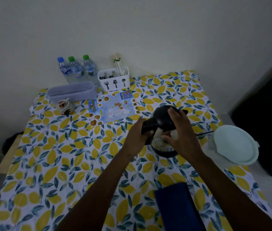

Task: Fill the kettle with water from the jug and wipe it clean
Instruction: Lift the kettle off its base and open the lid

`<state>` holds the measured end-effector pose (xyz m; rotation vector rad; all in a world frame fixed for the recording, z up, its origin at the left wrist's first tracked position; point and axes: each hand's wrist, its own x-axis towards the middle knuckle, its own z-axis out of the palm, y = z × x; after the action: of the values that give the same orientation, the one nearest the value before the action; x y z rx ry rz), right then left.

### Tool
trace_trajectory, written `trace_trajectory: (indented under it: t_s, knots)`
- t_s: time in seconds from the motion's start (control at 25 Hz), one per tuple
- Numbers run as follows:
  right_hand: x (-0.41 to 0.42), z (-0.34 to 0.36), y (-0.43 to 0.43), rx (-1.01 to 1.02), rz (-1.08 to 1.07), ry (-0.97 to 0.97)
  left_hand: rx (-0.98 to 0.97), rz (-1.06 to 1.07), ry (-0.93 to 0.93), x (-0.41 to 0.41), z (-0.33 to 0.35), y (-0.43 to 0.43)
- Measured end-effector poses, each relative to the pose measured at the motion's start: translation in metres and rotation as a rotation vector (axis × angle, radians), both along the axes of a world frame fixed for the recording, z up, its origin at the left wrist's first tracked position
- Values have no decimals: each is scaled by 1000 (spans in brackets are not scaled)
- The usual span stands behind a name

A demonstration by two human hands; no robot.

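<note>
A glass electric kettle (161, 120) with a black lid and black handle stands on the lemon-print tablecloth (68, 164), right of centre. My left hand (136, 137) is wrapped around the kettle's handle. My right hand (180, 132) rests on the kettle, fingers over the lid and thumb against the glass body. A folded dark blue cloth (176, 205) lies near the table's front edge, below my right forearm. No jug shows clearly; a pale green lidded container (235, 144) sits at the right edge of the table.
Three small water bottles (76, 69) stand against the back wall beside a white cutlery holder (114, 80). A lilac plastic box (72, 91), a small ceramic pot (64, 105) and a printed menu card (113, 105) lie at the back. A dark cabinet (268, 114) stands right.
</note>
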<state>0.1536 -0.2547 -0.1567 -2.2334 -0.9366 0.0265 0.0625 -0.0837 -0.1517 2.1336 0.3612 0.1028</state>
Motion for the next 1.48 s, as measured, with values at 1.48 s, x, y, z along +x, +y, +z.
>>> trace_trajectory:
  t_s: [1.48]
  knots:
    - [-239, -79, 47, -446, 27, -92, 621, 261, 8, -211, -35, 24]
